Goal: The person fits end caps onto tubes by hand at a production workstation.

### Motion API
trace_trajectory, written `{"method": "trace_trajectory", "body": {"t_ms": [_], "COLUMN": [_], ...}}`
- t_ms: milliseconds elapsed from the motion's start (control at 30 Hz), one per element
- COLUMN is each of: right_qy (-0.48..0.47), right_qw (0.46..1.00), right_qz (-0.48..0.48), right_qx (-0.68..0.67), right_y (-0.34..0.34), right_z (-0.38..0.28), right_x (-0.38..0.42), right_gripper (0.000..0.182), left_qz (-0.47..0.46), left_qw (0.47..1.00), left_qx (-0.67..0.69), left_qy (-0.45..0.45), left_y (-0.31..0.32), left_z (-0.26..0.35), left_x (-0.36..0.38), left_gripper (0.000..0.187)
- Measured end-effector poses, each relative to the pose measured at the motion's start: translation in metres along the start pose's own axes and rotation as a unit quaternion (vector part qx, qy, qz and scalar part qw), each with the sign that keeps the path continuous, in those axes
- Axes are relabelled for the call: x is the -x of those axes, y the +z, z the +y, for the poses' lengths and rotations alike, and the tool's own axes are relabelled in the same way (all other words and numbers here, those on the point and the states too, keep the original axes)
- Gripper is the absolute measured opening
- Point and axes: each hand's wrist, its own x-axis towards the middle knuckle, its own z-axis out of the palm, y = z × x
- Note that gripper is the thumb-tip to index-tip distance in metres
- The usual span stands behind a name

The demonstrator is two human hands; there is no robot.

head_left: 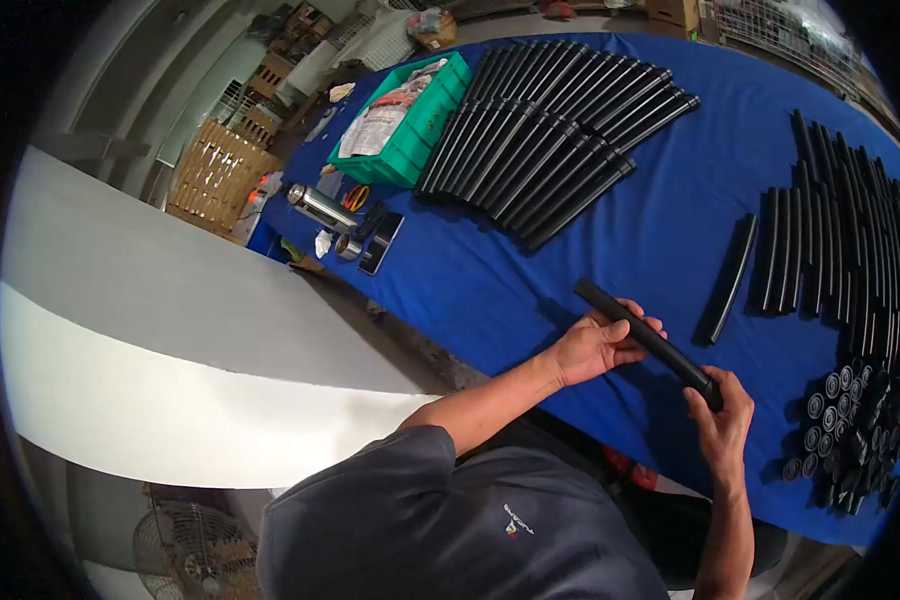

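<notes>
A black tube (pixel 645 338) slants across in front of me, above the blue tablecloth. My left hand (pixel 600 345) wraps round its middle from below, thumb on top. At the tube's lower right end, my right hand (pixel 720 410) grips it, fingers closed about the tip; what is on that end is partly hidden. One loose black tube (pixel 730 280) lies alone to the right of my hands. Small round black caps (pixel 840 410) with ringed faces are heaped by the right edge, not far from my right hand.
Fanned rows of black tubes (pixel 530 130) lie at the far side, beside a green crate (pixel 430 120) holding newspaper. More tubes (pixel 860 230) are stacked at the right. A steel flask (pixel 320 208), a phone (pixel 381 243) and tape sit at the left edge of the blue tablecloth (pixel 660 220).
</notes>
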Motion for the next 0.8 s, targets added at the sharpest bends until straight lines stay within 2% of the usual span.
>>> {"method": "trace_trajectory", "body": {"t_ms": [133, 200, 300, 333, 367, 400, 600, 733, 800], "right_qy": [-0.169, -0.228, -0.198, -0.072, 0.057, 0.184, 0.199, 0.131, 0.037], "right_qw": [0.974, 0.951, 0.968, 0.997, 0.993, 0.954, 0.952, 0.979, 0.995], "right_qz": [0.055, 0.070, 0.041, 0.000, -0.043, -0.082, -0.103, -0.102, -0.077], "right_qx": [0.143, 0.196, 0.147, 0.025, -0.099, -0.220, -0.207, -0.121, -0.052], "right_y": [0.007, 0.010, 0.005, 0.002, -0.002, -0.005, -0.009, -0.011, -0.008], "right_z": [0.004, 0.007, -0.004, -0.004, -0.004, -0.003, -0.006, -0.013, -0.005], "right_x": [-0.002, 0.001, -0.004, -0.005, -0.006, -0.006, -0.009, -0.007, -0.005], "right_gripper": [0.039, 0.044, 0.038, 0.035, 0.033, 0.031, 0.034, 0.033, 0.036], "left_qz": [-0.004, -0.029, -0.048, -0.052, -0.053, -0.056, -0.038, -0.027, -0.044], "left_qw": [0.999, 0.999, 0.998, 0.998, 0.997, 0.997, 0.997, 0.998, 0.998], "left_qx": [-0.002, -0.008, -0.018, -0.022, -0.020, -0.018, -0.046, -0.033, -0.025], "left_qy": [-0.053, -0.044, -0.041, -0.041, -0.045, -0.050, -0.050, -0.052, -0.043], "left_y": [0.008, -0.001, -0.009, -0.010, -0.010, -0.010, -0.002, -0.012, -0.010], "left_z": [0.017, 0.020, 0.017, 0.017, 0.017, 0.017, 0.020, 0.020, 0.019], "left_x": [-0.001, -0.008, -0.012, -0.013, -0.012, -0.012, -0.009, -0.008, -0.009], "left_gripper": [0.030, 0.030, 0.028, 0.028, 0.027, 0.027, 0.029, 0.032, 0.030]}}
